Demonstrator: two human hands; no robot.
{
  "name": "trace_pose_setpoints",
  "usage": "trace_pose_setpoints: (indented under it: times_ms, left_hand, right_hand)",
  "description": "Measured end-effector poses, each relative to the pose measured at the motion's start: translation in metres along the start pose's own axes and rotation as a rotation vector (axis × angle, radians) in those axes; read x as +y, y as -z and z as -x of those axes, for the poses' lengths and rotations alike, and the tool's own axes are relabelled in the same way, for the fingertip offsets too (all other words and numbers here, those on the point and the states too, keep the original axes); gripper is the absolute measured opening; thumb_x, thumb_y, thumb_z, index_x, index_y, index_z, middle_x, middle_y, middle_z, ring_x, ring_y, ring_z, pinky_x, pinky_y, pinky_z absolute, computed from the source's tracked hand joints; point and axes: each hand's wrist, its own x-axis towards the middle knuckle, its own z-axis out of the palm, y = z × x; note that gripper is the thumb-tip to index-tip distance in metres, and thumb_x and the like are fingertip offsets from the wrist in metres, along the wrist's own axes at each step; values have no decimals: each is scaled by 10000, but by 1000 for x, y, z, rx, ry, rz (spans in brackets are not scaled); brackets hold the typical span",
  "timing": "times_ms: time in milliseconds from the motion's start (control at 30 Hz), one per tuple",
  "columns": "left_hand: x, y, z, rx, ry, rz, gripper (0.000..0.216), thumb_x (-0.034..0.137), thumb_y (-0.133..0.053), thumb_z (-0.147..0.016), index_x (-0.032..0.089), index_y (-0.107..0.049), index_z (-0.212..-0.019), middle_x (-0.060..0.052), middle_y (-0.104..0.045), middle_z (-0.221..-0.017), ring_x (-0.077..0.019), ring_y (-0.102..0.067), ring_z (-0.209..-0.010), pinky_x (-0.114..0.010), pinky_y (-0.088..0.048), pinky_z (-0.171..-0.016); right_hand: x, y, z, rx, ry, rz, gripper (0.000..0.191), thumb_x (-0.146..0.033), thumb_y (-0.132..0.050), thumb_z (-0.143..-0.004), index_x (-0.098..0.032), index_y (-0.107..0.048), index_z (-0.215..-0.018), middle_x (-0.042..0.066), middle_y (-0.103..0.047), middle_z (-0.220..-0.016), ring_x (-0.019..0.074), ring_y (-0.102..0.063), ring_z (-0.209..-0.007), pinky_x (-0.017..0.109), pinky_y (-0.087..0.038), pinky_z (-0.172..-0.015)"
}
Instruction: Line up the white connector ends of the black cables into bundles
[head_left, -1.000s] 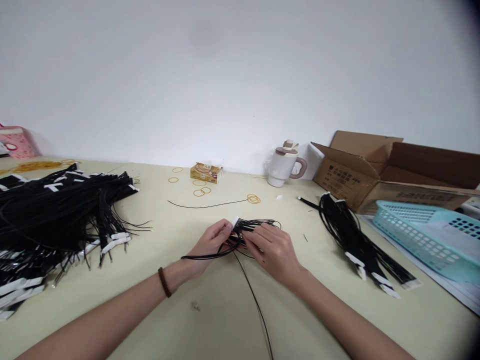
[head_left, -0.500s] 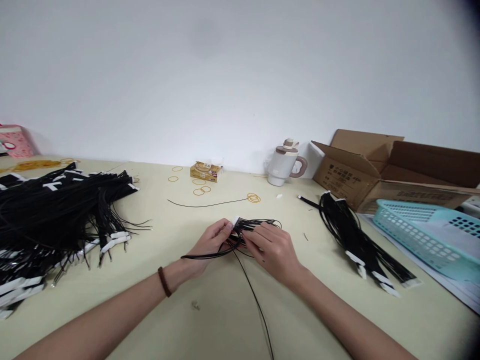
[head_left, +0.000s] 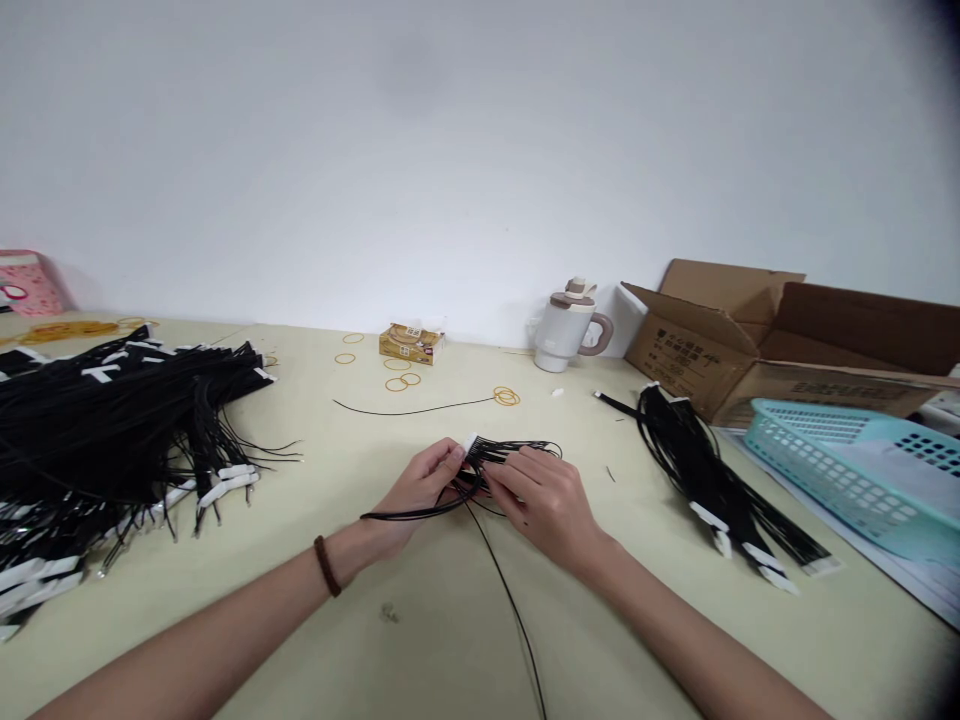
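Observation:
Between my hands is a black wire harness with a white connector at its upper left end. My left hand pinches the harness by that connector, its thumb lying against the housing. Fingers of my right hand are closed on the black wires just right of the connector; the exact wire under the fingertips is hidden. A loop of wires bends back across my left wrist. One single black wire trails from the harness down toward the table's near edge.
A large pile of black harnesses lies at left, a smaller bundle at right. Behind are rubber bands, a tissue box and a tumbler. An open carton and a turquoise basket stand at right.
Hardly anything differs. Both hands keep their hold at the connector and wires, and the whole view has shifted very slightly.

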Motion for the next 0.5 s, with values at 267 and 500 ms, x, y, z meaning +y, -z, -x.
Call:
trace_pose_setpoints:
  times_ms: [267, 500]
  left_hand:
    - [0, 0, 0, 6, 6, 1, 333, 489, -516, -744, 176, -428, -672, 49, -396, -627, -90, -347, -581, -229, -341, -580]
    - [0, 0, 1, 5, 11, -12, 346, 502, -511, -741, 176, -417, -670, 44, -392, -637, -92, -351, -591, -224, -343, -581]
  right_hand:
    - [0, 0, 0, -10, -3, 4, 204, -135, -452, -846, -178, -576, -689, -6, -531, -583, 105, -429, -560, 233, -324, -553]
    - [0, -1, 0, -18, 0, 1, 199, -135, -452, -845, -174, -577, -696, -3, -535, -588, 108, -428, -558, 236, -321, -547]
